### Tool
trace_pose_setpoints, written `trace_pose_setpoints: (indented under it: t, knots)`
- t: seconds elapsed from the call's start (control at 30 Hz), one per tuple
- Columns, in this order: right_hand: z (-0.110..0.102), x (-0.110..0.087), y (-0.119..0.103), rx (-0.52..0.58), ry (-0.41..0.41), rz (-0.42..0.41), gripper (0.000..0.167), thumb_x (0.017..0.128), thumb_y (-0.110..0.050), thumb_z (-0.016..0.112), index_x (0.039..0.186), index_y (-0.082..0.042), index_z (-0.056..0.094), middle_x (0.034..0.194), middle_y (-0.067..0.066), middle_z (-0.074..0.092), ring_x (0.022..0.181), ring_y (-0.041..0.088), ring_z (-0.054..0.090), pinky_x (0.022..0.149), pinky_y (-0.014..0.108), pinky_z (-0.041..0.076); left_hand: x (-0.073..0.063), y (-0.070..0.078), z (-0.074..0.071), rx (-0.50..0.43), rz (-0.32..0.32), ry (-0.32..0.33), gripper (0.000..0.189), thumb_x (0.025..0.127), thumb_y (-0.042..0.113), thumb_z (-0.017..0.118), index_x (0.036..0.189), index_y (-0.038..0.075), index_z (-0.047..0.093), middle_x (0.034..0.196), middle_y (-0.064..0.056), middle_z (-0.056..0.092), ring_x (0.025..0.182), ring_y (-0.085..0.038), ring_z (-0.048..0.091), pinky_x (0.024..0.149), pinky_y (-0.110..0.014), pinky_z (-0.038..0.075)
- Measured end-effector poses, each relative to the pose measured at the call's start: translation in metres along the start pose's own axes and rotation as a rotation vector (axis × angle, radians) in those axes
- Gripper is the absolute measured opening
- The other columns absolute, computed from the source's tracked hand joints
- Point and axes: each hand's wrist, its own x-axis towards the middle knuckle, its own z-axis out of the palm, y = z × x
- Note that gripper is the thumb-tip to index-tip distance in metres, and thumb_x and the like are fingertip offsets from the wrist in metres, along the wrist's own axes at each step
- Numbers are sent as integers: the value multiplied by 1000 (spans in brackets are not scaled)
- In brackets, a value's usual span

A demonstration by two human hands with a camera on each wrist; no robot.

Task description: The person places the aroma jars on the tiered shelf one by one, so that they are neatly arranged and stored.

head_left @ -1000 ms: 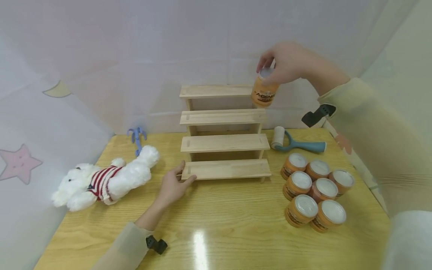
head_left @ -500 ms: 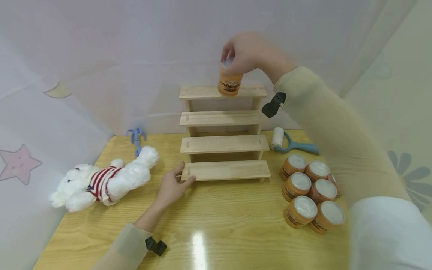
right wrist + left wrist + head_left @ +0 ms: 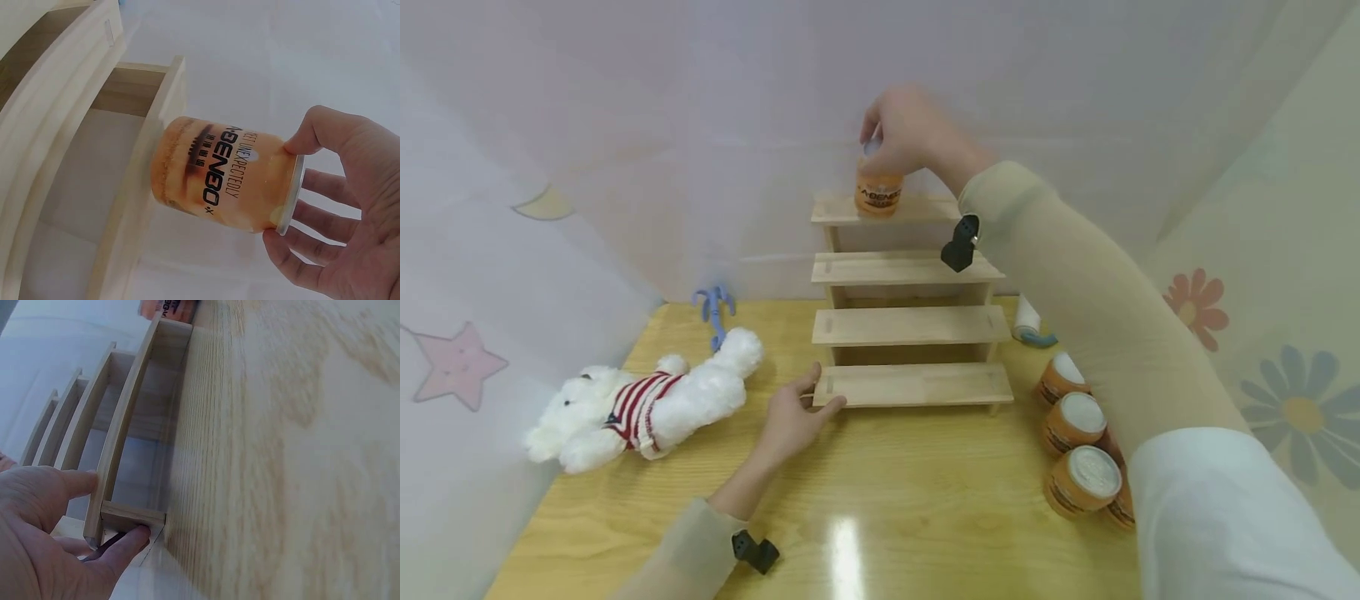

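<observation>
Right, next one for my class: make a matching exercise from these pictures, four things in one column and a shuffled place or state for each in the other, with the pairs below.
Column one
1. Right hand
2. Left hand
3. White plush toy
4. Group of cans

Column two
A. Dressed in a striped top
B. Gripping the left end of the lowest shelf
C. Standing on the table, partly hidden by a sleeve
D. Holding an orange can at the top shelf

Pairs: 1-D, 2-B, 3-A, 4-C
</observation>
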Motion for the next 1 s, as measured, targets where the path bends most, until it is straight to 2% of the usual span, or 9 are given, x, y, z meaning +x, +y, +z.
trace_pose_setpoints:
  t: [0.23,0.4,0.77,1.0]
  knots:
    - [7,4,-4,33,0,-10,52,93,-35,69,137,-7,70,142,11,67,121,23,61,95,33,60,-2,0,4,-28,-6,1,84,99,30,79,164,2,35,169,-19,40,133,-46,63,99,-44,66]
    - [11,9,-9,11,18,-16,53,93,-35,67,138,-7,68,143,10,68,124,23,61,99,34,58,-4,-1,5,-36,2,0,83,99,29,79,164,1,35,169,-18,39,134,-46,63,101,-45,65]
    - [21,12,-12,-5,81,-5,39,98,-34,66,122,-4,74,132,10,71,118,24,61,98,34,59,-7,2,6,-43,-6,7,82,99,29,79,164,3,36,169,-17,39,137,-46,61,105,-47,62]
    - [24,11,-9,-9,106,-9,38,99,-35,67,119,-3,74,128,12,72,118,26,58,103,36,57,-8,2,8,-30,-4,17,82,99,30,79,164,2,36,169,-19,39,138,-47,59,106,-49,61]
